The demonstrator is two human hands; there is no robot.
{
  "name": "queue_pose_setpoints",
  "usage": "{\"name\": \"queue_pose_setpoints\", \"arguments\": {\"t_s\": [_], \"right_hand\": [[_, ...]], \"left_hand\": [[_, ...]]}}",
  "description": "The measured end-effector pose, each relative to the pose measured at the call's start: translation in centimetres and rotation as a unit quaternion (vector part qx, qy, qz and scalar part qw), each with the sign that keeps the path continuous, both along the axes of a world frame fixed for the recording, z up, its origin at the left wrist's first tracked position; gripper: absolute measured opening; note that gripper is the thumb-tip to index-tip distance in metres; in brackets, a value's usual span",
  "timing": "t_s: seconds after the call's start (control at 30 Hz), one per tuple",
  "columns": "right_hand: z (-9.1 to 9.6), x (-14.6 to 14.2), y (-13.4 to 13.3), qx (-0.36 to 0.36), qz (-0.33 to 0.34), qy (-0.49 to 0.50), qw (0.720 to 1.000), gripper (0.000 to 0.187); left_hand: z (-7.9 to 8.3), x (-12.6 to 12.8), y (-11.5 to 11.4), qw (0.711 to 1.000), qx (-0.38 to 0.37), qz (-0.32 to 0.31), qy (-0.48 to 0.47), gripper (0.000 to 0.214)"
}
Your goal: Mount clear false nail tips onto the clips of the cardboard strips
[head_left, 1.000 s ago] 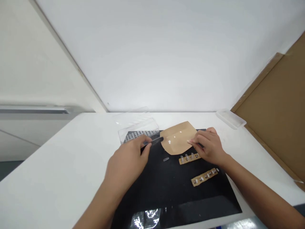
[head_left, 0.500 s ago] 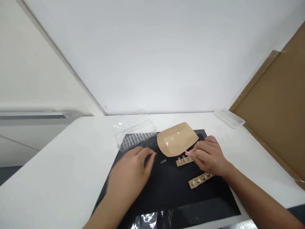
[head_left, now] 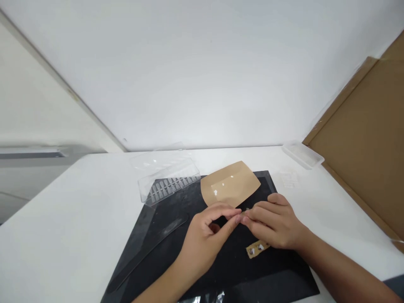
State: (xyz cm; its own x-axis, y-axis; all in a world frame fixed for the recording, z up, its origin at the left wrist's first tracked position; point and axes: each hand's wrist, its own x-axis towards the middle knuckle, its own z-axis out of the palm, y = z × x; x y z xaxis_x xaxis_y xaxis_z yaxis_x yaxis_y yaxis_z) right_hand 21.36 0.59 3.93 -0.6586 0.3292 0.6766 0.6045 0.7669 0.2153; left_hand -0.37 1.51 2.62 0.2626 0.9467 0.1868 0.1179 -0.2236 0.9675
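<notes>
My left hand [head_left: 205, 240] and my right hand [head_left: 274, 223] meet over the black mat [head_left: 227, 273], their fingertips pinching a small glinting piece [head_left: 246, 212] too tiny to identify. Just below my right hand, a cardboard strip with studs [head_left: 256, 249] lies partly hidden. A long dark spatula [head_left: 148, 248] rests on the mat to the left of my left hand. Beyond my fingertips lies a tan kraft paper piece [head_left: 230, 184] with small white bits on it. Further left sits a clear box of nail tips [head_left: 167, 188].
A clear lid [head_left: 158, 162] lies behind the box on the white table [head_left: 63, 219]. At the back right stands a shallow white tray [head_left: 303, 154], with a faint clear sheet [head_left: 289, 180] in front of it. A large cardboard panel [head_left: 353, 139] leans at the right.
My left hand has moved right to meet my right hand, and the dark spatula now lies on the mat. The loose clear piece on the mat and the upper strip no longer show.
</notes>
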Motion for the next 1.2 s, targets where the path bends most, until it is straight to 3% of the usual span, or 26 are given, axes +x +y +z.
{"name": "queue_pose_setpoints", "arguments": {"t_s": [0.37,0.57,0.67,1.03,1.2], "right_hand": [[-0.2,0.2,0.4,-0.051,0.009,0.013,0.999,0.036],[-1.4,0.9,0.9,-0.111,-0.004,0.088,0.99,0.022],[-1.8,1.1,1.2,-0.147,0.005,0.111,0.983,0.023],[-1.2,1.0,1.6,-0.213,0.047,0.119,0.969,0.027],[-1.1,1.2,1.3,-0.196,0.036,0.084,0.976,0.026]], "left_hand": [[-1.3,0.6,-0.3,0.994,-0.085,-0.025,-0.061,0.011],[-1.4,0.7,-0.4,0.992,-0.119,-0.006,-0.044,0.016],[-1.4,0.7,-0.5,0.99,-0.135,-0.004,-0.042,0.017],[-1.5,0.9,-0.7,0.993,-0.112,0.025,-0.012,0.019],[-1.7,0.9,-0.7,0.993,-0.117,0.028,-0.023,0.018]]}}
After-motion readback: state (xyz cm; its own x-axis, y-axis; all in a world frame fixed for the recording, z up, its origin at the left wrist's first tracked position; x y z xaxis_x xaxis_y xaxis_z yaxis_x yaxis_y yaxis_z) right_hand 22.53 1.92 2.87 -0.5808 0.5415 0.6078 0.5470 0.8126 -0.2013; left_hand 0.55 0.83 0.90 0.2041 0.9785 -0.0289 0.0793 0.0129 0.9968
